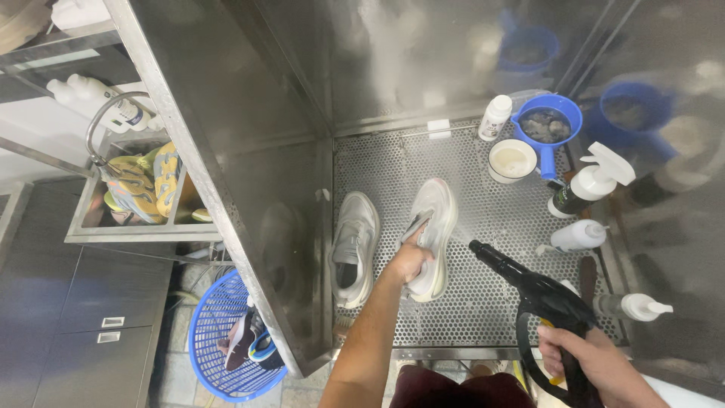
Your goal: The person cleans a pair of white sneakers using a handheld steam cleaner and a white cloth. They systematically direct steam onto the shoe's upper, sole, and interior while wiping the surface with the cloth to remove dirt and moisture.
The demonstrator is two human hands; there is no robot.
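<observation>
Looked like a shoe-cleaning workshop, not somebody's home. Stainless steel wash booth (302,91) with a perforated metal floor (468,302) under the fingers (420,243), spray bottles (589,187) and a blue funnel (545,125) lined up off to the right of them. A steel sink (98,227) stuffed with sneakers (143,185) sat well left, plus a blue basket (211,340) holding more shoes below it.

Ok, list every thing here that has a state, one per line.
left hand: gripping the held sneaker
held sneaker: lifted, tilted on its side
second sneaker: lying flat on the perforated tray, upright
right hand: closed on the spray gun
spray gun: nozzle aimed toward the held sneaker, no spray visible
blue strainer: filled with dark stuff
white cup: holding pale liquid
blue basket: holding shoes
</observation>
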